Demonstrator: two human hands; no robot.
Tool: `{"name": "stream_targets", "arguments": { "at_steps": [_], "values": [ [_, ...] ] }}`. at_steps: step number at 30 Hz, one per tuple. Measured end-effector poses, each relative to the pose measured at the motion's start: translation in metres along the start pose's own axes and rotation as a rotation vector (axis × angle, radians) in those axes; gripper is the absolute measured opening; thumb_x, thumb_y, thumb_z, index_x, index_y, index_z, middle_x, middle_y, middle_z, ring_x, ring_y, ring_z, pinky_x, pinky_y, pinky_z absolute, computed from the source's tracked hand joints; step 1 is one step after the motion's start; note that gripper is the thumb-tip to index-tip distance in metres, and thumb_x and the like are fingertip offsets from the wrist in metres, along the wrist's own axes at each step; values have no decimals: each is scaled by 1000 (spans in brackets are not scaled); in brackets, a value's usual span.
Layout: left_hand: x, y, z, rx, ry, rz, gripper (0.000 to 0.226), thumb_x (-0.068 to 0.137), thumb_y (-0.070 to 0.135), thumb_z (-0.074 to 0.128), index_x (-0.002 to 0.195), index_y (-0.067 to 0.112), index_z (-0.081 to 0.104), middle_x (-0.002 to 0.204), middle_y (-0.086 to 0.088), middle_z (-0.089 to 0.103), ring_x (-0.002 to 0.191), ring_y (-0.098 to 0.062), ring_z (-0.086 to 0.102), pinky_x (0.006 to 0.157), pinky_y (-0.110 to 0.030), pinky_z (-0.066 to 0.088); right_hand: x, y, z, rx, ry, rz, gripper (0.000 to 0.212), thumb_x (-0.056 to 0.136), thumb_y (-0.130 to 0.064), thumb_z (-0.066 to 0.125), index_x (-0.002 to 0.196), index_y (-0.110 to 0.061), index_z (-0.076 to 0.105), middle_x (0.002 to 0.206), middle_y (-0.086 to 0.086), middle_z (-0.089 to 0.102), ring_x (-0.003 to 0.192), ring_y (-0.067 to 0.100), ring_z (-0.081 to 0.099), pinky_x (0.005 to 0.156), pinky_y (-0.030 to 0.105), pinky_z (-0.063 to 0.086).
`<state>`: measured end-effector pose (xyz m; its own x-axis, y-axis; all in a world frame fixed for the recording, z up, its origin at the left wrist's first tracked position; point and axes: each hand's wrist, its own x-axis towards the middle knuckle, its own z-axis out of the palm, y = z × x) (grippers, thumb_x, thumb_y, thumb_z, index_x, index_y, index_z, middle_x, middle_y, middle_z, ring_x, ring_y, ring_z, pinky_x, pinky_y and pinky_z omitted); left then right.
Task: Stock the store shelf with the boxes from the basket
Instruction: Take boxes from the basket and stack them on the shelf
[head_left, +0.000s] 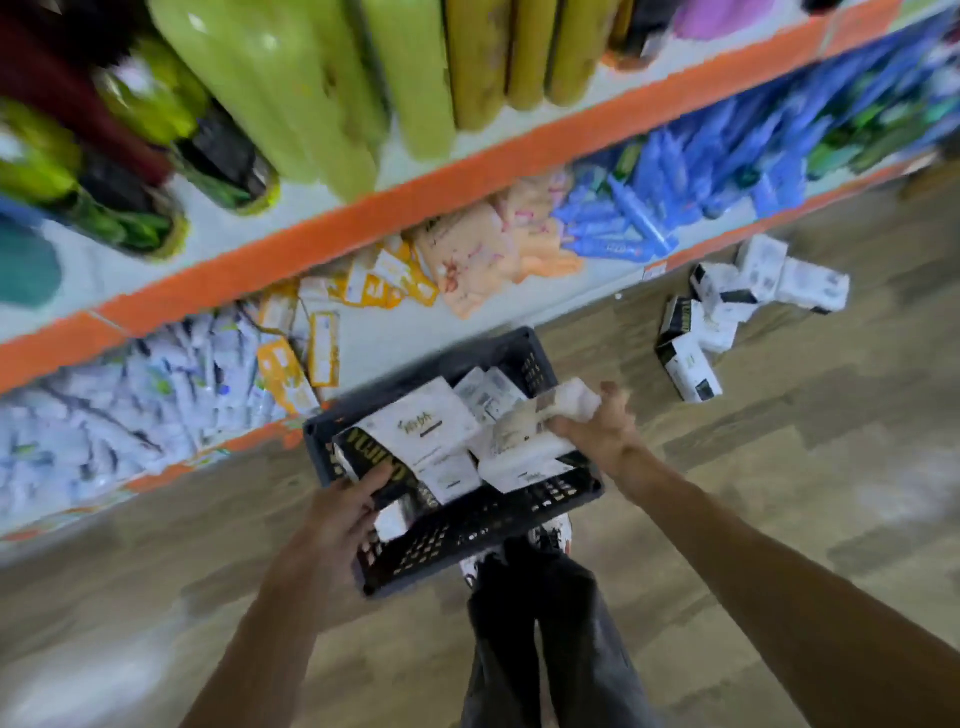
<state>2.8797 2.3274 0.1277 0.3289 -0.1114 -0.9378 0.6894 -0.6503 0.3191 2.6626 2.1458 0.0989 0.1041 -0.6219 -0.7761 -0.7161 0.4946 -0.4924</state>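
Observation:
A dark slatted basket (483, 530) stands on the floor in front of the shelf, filled with several white and black boxes (421, 431). My right hand (602, 431) reaches over the basket's right side and grips a white box (550, 415) lifted above the others. My left hand (343, 514) is at the basket's near left corner, fingers stretched over a black box (374, 457) inside; the blur hides whether it grips it. The low shelf (363, 343) with an orange edge runs behind the basket.
A pile of white and black boxes (727, 317) lies on the wooden floor to the right of the basket. The low shelf holds yellow, peach and blue packs. The upper shelf carries green and yellow rolls. My legs and shoes stand just behind the basket.

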Motion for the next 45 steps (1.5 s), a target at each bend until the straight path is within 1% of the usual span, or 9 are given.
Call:
{"name": "stream_targets", "arguments": {
  "at_steps": [3,4,5,8,12,22,29,39,45],
  "values": [
    [-97,50,-13,28,-163,43,27,83,24,69,104,7,69,87,-8,69,73,-17,68,79,-35,50,-70,-54,-48,71,13,-47,86,82,-26,75,145,-7,19,143,18,39,98,13,39,76,29,39],
    [-128,64,-18,55,-157,98,19,83,23,68,97,10,69,82,-4,67,65,-10,67,74,-30,48,-94,-72,-65,88,17,-67,86,83,-25,75,144,-2,19,143,20,40,135,31,27,76,31,41],
    [-157,78,-23,58,-138,160,15,84,19,67,97,12,69,88,-4,66,74,-8,68,81,-30,49,-118,-93,-81,84,13,-90,85,84,-26,73,145,-1,19,145,19,40,124,31,49,85,29,44],
    [-231,117,-34,3,-102,300,43,81,16,75,120,5,60,118,-10,62,113,-21,56,108,-37,41,-183,-154,-130,17,-6,-163,88,86,-34,70,150,-8,16,147,10,38,134,27,40,101,36,38],
    [-303,161,-31,-47,-181,415,56,78,17,79,126,2,54,122,-9,61,116,-22,55,106,-37,41,-244,-218,-194,-12,22,-289,75,83,-31,74,139,-14,29,126,6,46,105,22,48,83,31,37],
    [-390,214,-32,-130,-383,540,71,55,19,91,116,3,57,118,-14,68,115,-26,62,100,-43,46,-317,-320,-342,167,-48,-460,54,84,-30,71,130,-22,42,133,12,48,119,25,49,96,47,46],
    [-433,270,21,-135,-522,671,52,67,18,87,108,-1,61,119,-15,68,111,-24,65,78,-34,58,-315,-381,-398,278,-10,-602,39,81,-30,72,113,-11,59,104,12,59,89,26,63,80,42,56],
    [-436,319,151,-298,-456,698,43,68,19,83,99,-6,64,109,-16,72,97,-20,71,81,-33,59,-226,-455,-482,211,-14,-580,27,70,-39,64,82,-15,59,73,5,61,74,21,61,80,39,56],
    [-424,339,200,-400,-243,695,35,85,12,71,110,-10,59,102,-17,71,97,-23,69,80,-33,60,-164,-476,-500,143,-171,-382,27,83,-37,62,92,-12,56,92,9,61,83,19,62,80,38,58]
  ]
}}
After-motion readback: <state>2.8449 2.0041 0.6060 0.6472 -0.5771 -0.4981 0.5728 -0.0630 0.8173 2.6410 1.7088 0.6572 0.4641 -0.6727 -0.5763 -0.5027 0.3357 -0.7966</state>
